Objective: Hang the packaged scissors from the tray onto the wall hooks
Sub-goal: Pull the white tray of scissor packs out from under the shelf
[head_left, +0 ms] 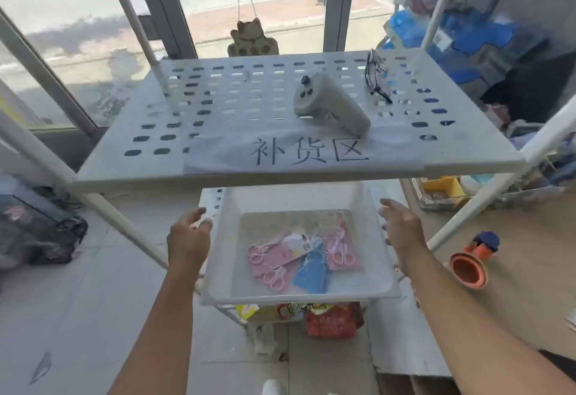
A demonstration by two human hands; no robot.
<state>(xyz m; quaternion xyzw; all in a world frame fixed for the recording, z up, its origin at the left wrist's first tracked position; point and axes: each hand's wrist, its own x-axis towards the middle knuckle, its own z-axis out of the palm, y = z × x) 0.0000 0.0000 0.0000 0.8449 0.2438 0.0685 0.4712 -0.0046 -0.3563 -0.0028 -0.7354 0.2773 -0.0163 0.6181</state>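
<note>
Hands either side of translucent white plastic tray (pixel 224 257), neither gripping. Left hand (pixel 188 240) open, fingers loosely curled, just beside left rim, fingertips near or brushing it; contact unclear. Right hand (pixel 402 232) open, fingers spread, just outside right rim, apart from it. Between both hands, down on tray floor: overlapping pink and blue carded scissor packs (pixel 304 254), well clear of all four walls. Directly beyond fingertips, low front edge of white perforated shelf (pixel 149 145) overhanging tray's far end. Right of right hand: slanted white shelf post (pixel 486 204), then orange cup-shaped plastic piece (pixel 470 270) on floor.
</note>
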